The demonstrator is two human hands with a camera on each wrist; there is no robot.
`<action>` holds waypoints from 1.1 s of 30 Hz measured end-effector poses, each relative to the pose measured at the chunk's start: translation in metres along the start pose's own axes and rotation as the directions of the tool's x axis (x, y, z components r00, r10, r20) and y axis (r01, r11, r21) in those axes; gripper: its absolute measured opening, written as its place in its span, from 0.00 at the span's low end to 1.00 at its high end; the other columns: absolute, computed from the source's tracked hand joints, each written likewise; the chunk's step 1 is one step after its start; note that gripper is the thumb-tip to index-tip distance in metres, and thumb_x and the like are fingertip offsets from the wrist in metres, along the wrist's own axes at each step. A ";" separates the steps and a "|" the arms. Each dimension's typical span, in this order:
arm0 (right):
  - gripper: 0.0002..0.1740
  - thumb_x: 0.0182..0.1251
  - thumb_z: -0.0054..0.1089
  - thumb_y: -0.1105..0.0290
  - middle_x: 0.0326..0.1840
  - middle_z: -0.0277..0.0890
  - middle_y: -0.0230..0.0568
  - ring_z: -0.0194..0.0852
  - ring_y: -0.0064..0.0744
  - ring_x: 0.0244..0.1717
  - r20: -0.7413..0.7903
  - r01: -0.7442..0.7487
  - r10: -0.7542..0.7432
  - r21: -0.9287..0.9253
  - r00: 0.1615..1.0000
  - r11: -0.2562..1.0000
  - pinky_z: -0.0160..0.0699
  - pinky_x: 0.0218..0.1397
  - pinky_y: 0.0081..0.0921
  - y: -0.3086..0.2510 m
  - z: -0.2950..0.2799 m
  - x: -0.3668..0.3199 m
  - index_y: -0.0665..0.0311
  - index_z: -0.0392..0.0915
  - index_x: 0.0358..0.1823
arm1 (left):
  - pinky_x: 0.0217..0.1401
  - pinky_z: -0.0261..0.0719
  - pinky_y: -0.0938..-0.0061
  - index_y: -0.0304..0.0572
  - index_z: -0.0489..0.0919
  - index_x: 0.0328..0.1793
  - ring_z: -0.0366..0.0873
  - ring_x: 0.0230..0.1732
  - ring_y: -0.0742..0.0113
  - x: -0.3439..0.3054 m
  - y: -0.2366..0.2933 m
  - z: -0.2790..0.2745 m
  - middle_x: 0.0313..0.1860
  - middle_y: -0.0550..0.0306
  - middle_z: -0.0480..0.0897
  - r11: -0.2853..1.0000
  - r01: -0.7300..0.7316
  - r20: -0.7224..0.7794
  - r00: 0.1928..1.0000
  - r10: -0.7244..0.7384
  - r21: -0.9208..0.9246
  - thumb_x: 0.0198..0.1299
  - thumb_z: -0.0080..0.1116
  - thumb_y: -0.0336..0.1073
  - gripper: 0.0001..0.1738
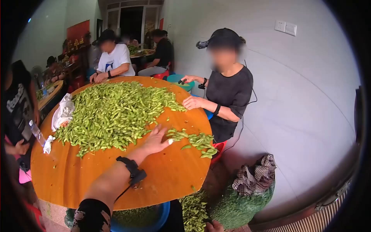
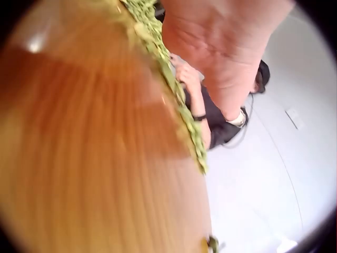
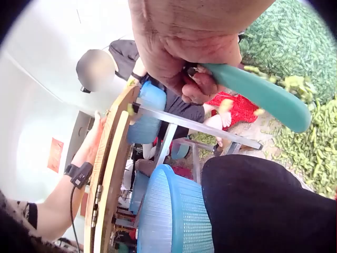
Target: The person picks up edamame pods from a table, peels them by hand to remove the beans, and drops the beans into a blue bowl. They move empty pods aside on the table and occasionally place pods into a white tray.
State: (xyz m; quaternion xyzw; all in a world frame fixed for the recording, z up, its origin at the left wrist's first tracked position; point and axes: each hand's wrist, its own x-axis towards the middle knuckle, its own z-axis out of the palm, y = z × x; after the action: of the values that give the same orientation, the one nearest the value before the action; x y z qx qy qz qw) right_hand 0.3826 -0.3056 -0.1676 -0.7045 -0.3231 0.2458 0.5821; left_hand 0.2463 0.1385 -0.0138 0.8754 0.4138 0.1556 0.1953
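In the head view my left hand lies over the round table with its fingers spread, between the big heap of green pods and a small pile of pods. Something white covers its thumb tip. The left wrist view shows this hand above the wood, beside pods. My right hand is low at the bottom edge of the head view. Seen from the right wrist, that hand has fingers curled round a flat teal object, below table height; several blurred pods are near it.
A person in black sits across at the right, another in white at the far side. Below the table are a blue basin, a blue basket, loose pods and a full green net sack.
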 end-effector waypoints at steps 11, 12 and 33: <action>0.13 0.71 0.49 0.68 0.16 0.68 0.28 0.61 0.16 0.14 0.014 -0.253 0.253 -0.035 0.967 0.967 0.58 0.17 0.18 0.019 -0.018 -0.013 0.63 0.80 0.50 | 0.72 0.61 0.62 0.53 0.65 0.73 0.61 0.72 0.47 0.097 0.072 0.068 0.74 0.47 0.62 0.875 -0.460 0.100 0.874 0.476 -0.148 0.61 0.55 0.53 0.34; 0.13 0.71 0.49 0.68 0.16 0.68 0.28 0.61 0.16 0.14 0.006 -0.269 0.269 0.004 0.963 0.963 0.57 0.17 0.18 0.017 -0.019 -0.014 0.63 0.80 0.50 | 0.72 0.62 0.62 0.53 0.69 0.70 0.62 0.71 0.47 0.101 0.079 0.076 0.73 0.48 0.63 0.841 -0.505 0.092 0.844 0.528 -0.194 0.60 0.56 0.51 0.32; 0.17 0.71 0.46 0.70 0.34 0.78 0.39 0.69 0.24 0.27 0.228 0.247 -0.191 -0.248 0.955 0.937 0.70 0.32 0.23 -0.006 0.027 -0.016 0.65 0.76 0.57 | 0.40 0.81 0.61 0.44 0.78 0.36 0.76 0.45 0.54 -0.100 -0.004 -0.042 0.38 0.56 0.77 0.882 -0.389 -0.002 0.915 0.404 0.266 0.55 0.57 0.35 0.05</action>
State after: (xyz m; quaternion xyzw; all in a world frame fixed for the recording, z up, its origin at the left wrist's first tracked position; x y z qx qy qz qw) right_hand 0.3509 -0.2991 -0.1676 -0.7090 -0.4878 0.2019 0.4675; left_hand 0.1645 0.0714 0.0105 0.9547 0.2481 0.1616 0.0308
